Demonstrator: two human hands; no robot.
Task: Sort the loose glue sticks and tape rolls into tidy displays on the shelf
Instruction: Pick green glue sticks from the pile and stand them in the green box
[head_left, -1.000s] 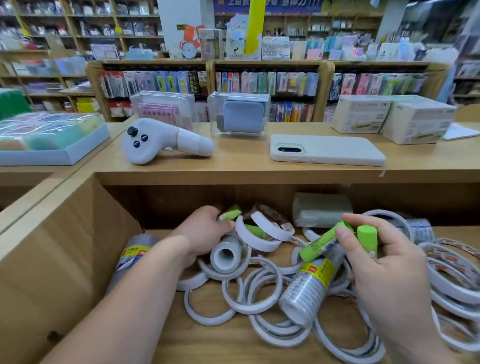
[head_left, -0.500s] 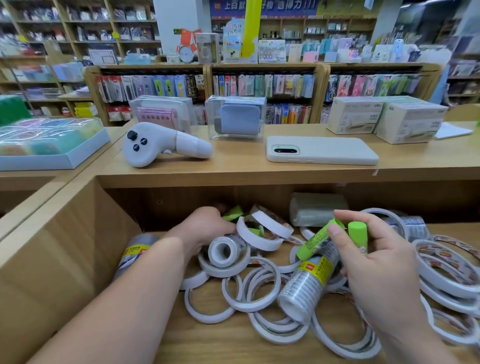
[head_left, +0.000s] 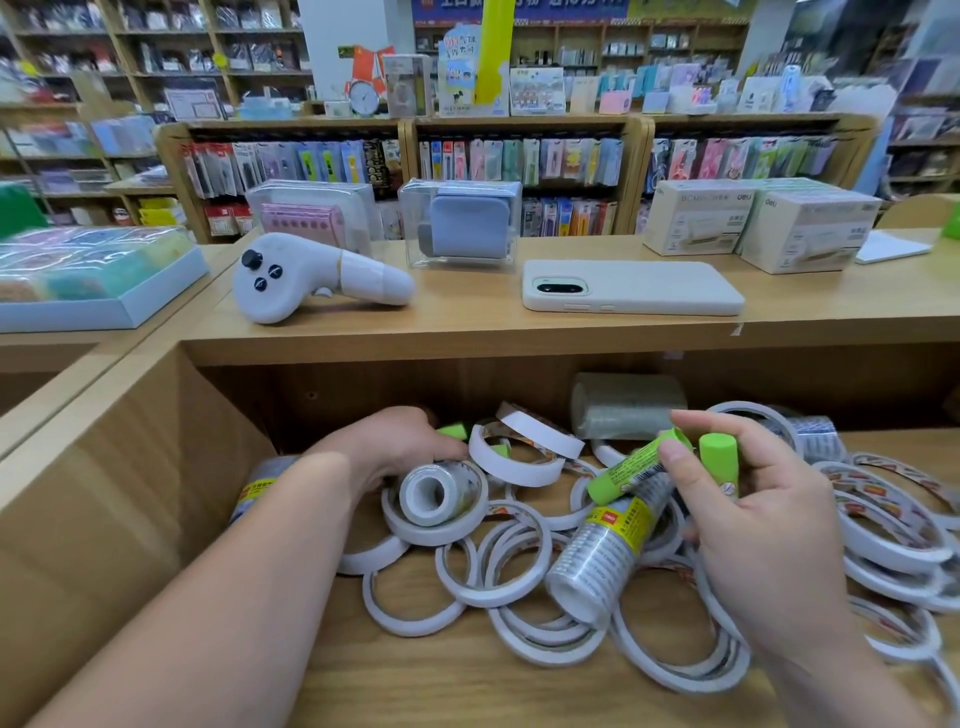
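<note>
A heap of white tape rolls (head_left: 493, 566) covers the floor of the wooden shelf (head_left: 441, 675). My right hand (head_left: 753, 525) holds two green glue sticks above the heap: one tilted (head_left: 631, 470), one upright (head_left: 719, 460). My left hand (head_left: 395, 441) reaches into the back of the shelf, its fingers curled at another green glue stick (head_left: 454, 430) beside a thick tape roll (head_left: 434, 491). A wrapped stack of clear tape with a yellow label (head_left: 605, 551) lies across the heap in the middle.
On the shelf top lie a white controller (head_left: 311, 280), a white phone (head_left: 631, 288), two clear boxes (head_left: 460, 223) and two cardboard boxes (head_left: 758, 223). Another wrapped tape stack (head_left: 257, 486) lies by the left wall (head_left: 119, 509). A grey wrapped bundle (head_left: 626, 402) sits at the back.
My left hand has pushed a little further back toward the green glue stick. My right hand with its two glue sticks has barely shifted.
</note>
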